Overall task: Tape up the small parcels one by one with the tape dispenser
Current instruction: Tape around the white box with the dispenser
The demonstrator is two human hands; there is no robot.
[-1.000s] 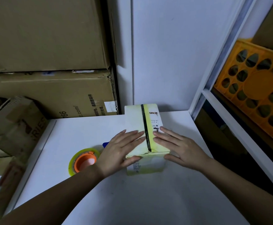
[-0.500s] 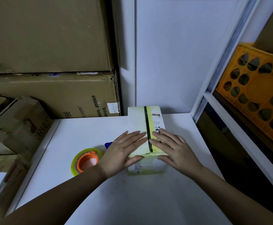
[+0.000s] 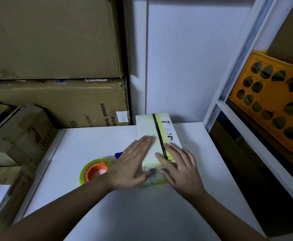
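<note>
Two bare forearms are reaching in from the near edge over a plain white desk point(image 3: 142, 214). The left hand point(image 3: 130, 164) is lying flat with straight fingers on the left half of a small pale yellow-taped parcel point(image 3: 155, 136), its thumb pressing against the parcel's near face. The right hand point(image 3: 180, 169) is resting flat, fingers spread, on the near right part of the parcel's top, beside a dark strip running along it. The parcel is sitting on the desk towards the far edge, near the wall. Just left of the left hand, a roll of yellowish tape on an orange-cored dispenser point(image 3: 94, 170) is lying on the desk, a blue part showing behind it. Beyond, brown cardboard boxes point(image 3: 58, 101) are standing stacked at the left, a white wall point(image 3: 185, 58) is rising behind the parcel, and an orange perforated plastic crate point(image 3: 272, 101) is sitting on a white-framed shelf at the right.
</note>
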